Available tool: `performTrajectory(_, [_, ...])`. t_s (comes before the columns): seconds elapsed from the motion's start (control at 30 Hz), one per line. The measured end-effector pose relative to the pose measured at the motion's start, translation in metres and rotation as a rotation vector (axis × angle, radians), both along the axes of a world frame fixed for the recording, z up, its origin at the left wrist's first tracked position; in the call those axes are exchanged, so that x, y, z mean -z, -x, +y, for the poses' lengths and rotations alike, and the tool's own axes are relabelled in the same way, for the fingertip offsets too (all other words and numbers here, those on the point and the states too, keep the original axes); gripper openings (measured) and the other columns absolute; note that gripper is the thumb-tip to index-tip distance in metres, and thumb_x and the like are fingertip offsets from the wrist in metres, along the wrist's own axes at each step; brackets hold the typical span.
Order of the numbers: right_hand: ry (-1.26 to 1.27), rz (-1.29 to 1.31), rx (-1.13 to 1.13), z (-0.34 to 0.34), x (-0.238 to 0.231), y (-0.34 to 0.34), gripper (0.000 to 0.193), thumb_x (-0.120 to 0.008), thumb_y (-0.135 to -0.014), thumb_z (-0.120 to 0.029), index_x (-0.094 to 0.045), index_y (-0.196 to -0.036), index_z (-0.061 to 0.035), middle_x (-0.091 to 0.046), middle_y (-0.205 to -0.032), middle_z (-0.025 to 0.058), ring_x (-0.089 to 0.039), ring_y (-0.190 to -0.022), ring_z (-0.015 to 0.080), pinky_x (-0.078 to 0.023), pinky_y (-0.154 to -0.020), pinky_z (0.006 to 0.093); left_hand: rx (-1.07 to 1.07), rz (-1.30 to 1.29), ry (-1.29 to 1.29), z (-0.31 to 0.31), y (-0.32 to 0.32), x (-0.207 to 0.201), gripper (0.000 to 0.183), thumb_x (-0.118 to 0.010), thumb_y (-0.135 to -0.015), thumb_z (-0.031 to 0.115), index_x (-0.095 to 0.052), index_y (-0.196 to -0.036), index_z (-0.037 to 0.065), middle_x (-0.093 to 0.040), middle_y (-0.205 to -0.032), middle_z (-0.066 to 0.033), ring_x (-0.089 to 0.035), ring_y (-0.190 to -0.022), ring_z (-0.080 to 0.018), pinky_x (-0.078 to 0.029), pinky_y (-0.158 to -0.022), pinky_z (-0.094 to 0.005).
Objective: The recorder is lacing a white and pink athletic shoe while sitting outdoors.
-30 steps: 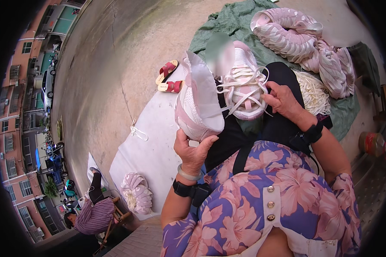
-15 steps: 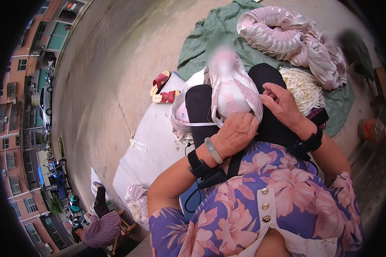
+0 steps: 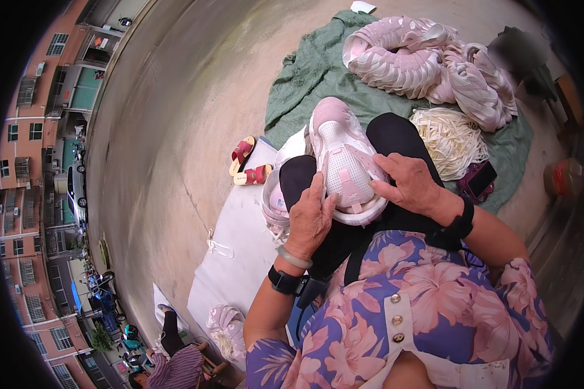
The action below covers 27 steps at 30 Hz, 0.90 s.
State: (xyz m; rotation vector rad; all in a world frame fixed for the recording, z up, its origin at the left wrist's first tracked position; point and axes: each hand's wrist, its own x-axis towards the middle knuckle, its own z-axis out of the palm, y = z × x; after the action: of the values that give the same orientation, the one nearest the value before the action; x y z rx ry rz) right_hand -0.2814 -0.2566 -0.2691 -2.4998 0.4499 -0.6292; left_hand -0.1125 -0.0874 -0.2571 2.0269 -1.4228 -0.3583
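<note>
A pink and white shoe upper (image 3: 339,154) of mesh and smooth panels lies lengthwise across my lap, its narrower pink end pointing away from me. My left hand (image 3: 310,217) holds its left edge near the close end, thumb on top. At the opposite edge, my right hand (image 3: 408,186) grips the upper between thumb and fingers. The fingers' undersides are hidden. Just left of my knee, a container with more pink and white uppers (image 3: 276,200) stands. Beyond my right knee lies a heap of cream-white laces (image 3: 451,141).
A bundle of stacked uppers (image 3: 395,61) rests on a green cloth (image 3: 308,81). A dark phone (image 3: 480,181) lies beside the laces. Red slippers (image 3: 253,175) sit by a white sheet (image 3: 224,275) holding another bundle (image 3: 227,327). A seated person (image 3: 178,366) is at lower left.
My left hand has moved from the upper's near end to its left edge. My right hand has closed on the right edge. The white strip stretched leftward no longer shows.
</note>
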Motion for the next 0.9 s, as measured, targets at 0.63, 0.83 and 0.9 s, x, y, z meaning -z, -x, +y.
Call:
performTrajectory(0.63, [-1.178,-0.089,0.119,-0.096,0.028,0.043,0.02,-0.058,-0.089,-0.02,-0.064,-0.095,-0.0015,-0.06,-0.071,0.0029,-0.052,-0.054,0.0057,-0.044,-0.051,0.0188,0.048,0.612,-0.256,0.003,-0.002,-0.012,0.043,-0.053,-0.094,0.026,-0.037,-0.124,0.001,-0.062,-0.081,-0.0105,-0.061,-0.066,-0.0122,-0.05,-0.055,-0.0233])
performTrajectory(0.83, [-0.769,0.393,0.615,-0.168,0.218,0.128,0.013,-0.052,-0.077,-0.014,-0.062,-0.078,-0.0067,-0.062,-0.072,0.012,-0.061,-0.066,0.025,-0.048,-0.063,0.0354,0.01,0.749,-0.301,0.0,0.003,-0.024,0.047,-0.055,-0.092,0.027,-0.036,-0.127,0.002,-0.06,-0.101,-0.0144,-0.058,-0.093,-0.0182,-0.046,-0.081,-0.0288])
performTrajectory(0.9, [-0.576,0.673,0.546,-0.147,0.238,0.134,0.014,-0.052,-0.075,-0.013,-0.063,-0.081,-0.0076,-0.063,-0.085,0.0143,-0.061,-0.084,0.0325,-0.048,-0.074,0.039,-0.061,0.811,-0.373,0.002,0.007,-0.035,0.056,-0.057,-0.09,0.033,-0.031,-0.129,0.002,-0.057,-0.109,-0.014,-0.055,-0.099,-0.0182,-0.042,-0.087,-0.03])
